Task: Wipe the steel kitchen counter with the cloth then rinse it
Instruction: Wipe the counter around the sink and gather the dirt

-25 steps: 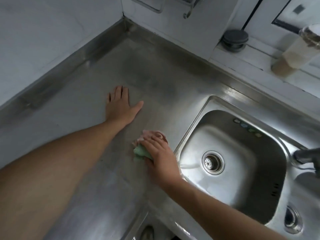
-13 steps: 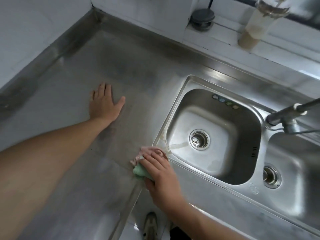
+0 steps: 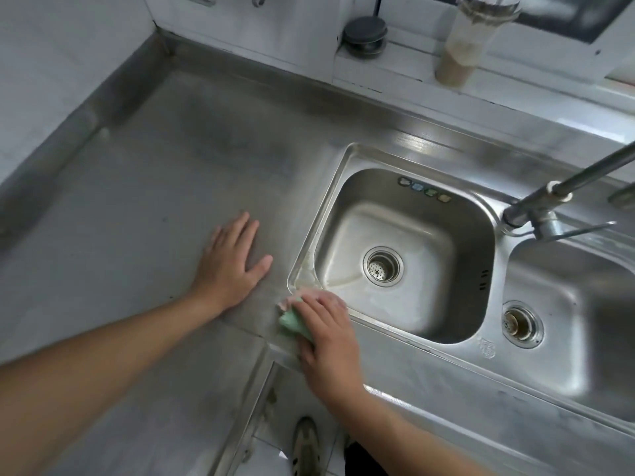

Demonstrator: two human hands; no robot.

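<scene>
In the head view, the left hand (image 3: 230, 266) is laid flat on the steel counter (image 3: 137, 201), palm down, fingers straight, thumb splayed toward the sink basin (image 3: 477, 314). The green-and-pink cloth (image 3: 291, 322) is gripped under the curled fingers of the right hand (image 3: 326, 333) and pressed onto the counter at the basin's near left corner.

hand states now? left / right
Left hand: open, flat on the steel counter, holding nothing.
Right hand: fingers curled over the cloth, pressing it at the sink's near-left corner.
</scene>
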